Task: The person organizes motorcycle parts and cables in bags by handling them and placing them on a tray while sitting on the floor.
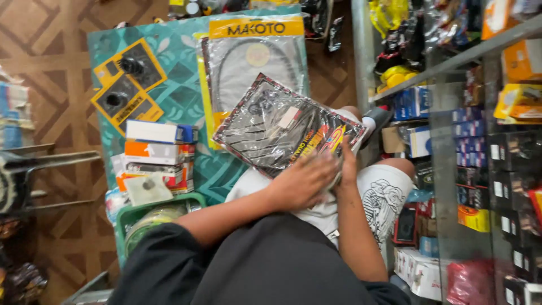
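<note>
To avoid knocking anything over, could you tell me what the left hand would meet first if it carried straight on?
The left hand points up-right across the clear packet it already rests on; beyond that, probably the glass shelf, though depth is unclear.
</note>
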